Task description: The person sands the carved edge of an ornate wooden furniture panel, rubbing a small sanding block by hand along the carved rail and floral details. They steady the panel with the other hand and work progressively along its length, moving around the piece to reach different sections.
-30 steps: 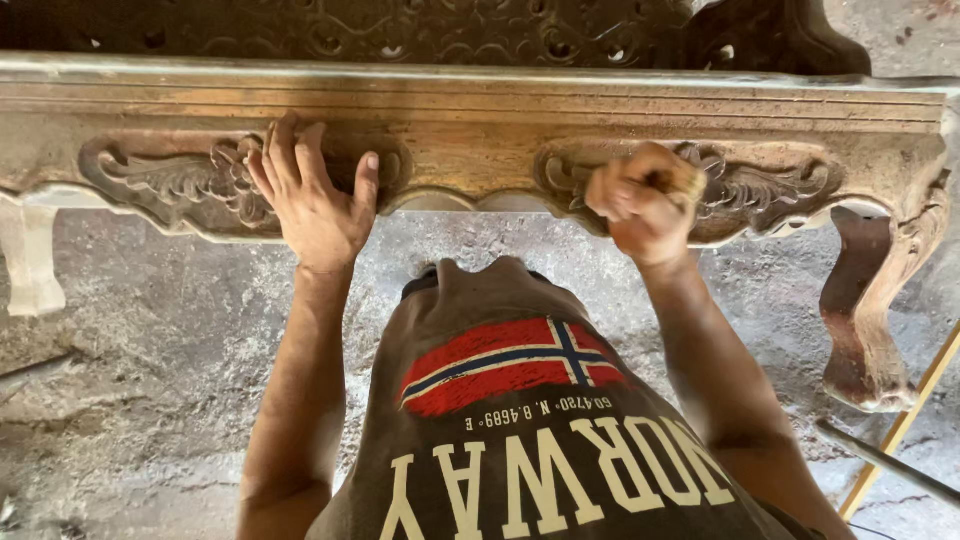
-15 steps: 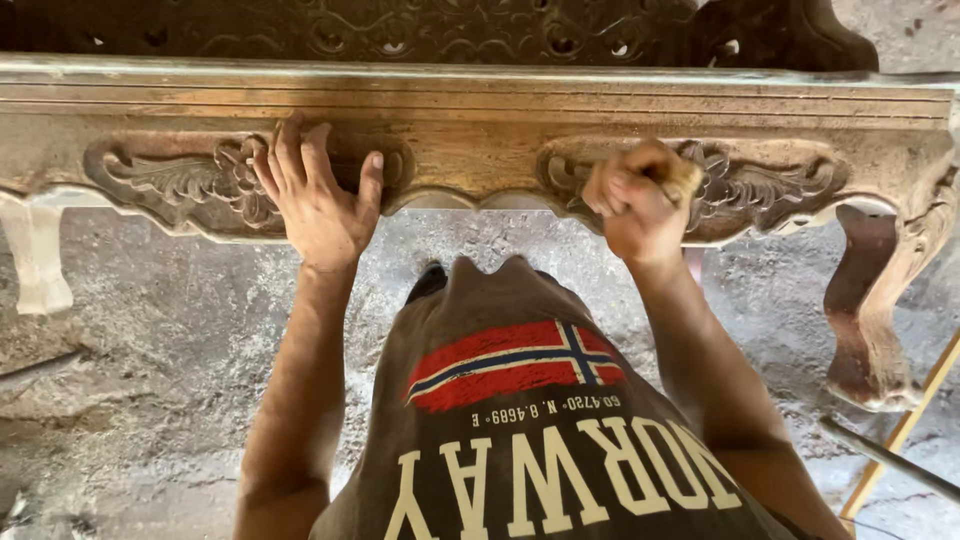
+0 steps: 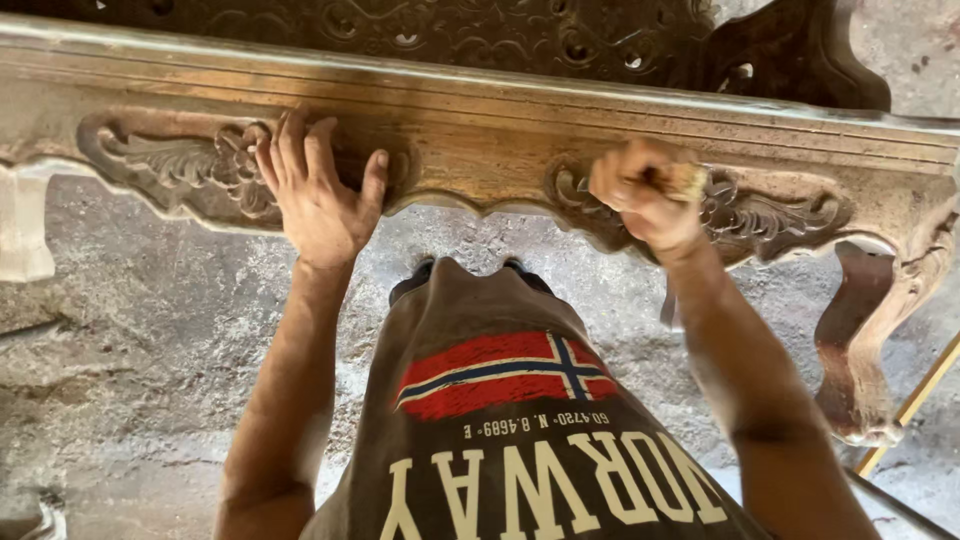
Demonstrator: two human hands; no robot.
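1. Head view, what is hidden or cut off: only one view is given. The carved wooden rail [image 3: 480, 130] is cut off at both picture edges. The thing held in the right hand [image 3: 640, 195] is mostly covered by the fingers; only a tan, rough-looking end [image 3: 685, 180] shows past the grip toward the right, and its kind cannot be told for sure. The right hand is blurred. The person's legs are hidden under the dark shirt [image 3: 520, 440].

2. Grips: the left hand [image 3: 315, 195] is released, laid flat with fingers spread against the rail, the fingertips on the left carved scroll [image 3: 180, 165] and the thumb stretched toward the rail's middle. The right hand is clenched around the tan pad, which is pressed against the right carved scroll [image 3: 760, 215], partly behind the grip.

3. Against the earlier frames: the left hand is found in the same flat place on the rail. The right hand, with its pad, is seen slightly shifted along the right scroll, and it stays clenched.

4. Counts: two hands, two carved scrolls on the rail, and one tan pad are seen. One curved leg [image 3: 860, 350] is seen below and to the right of the right grip, and one pale leg [image 3: 25, 225] far to the left of the left grip. One pierced dark panel [image 3: 500, 35] lies above the rail. A concrete floor [image 3: 120, 380] is seen beneath.
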